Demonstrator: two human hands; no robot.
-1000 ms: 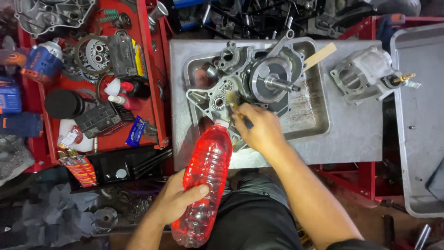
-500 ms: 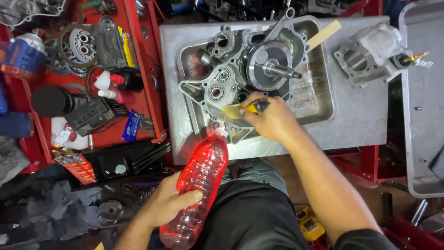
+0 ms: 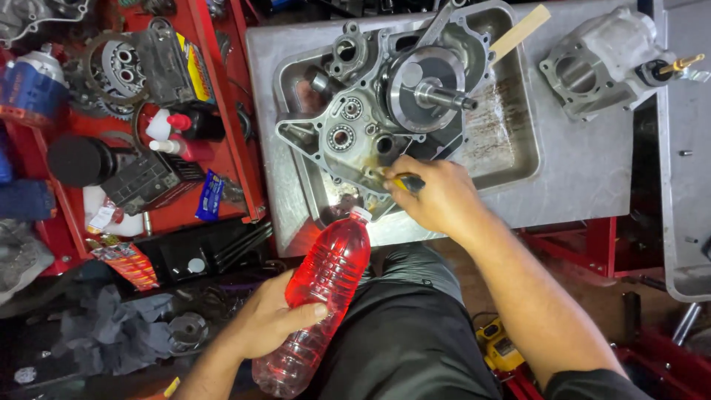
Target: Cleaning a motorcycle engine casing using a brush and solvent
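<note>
the right hand (image 3: 437, 196) gripped a small brush (image 3: 396, 180), scrubbing the engine case (image 3: 348, 141) in the metal tray (image 3: 511, 148). the left hand (image 3: 270, 322) clutched a red bottle (image 3: 326, 285), tipped toward the case; next likely called for more careful pouring.

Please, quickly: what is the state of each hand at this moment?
Left hand: closed around the red plastic bottle.
Right hand: closed on a small yellow-handled tool at the engine case.
</note>
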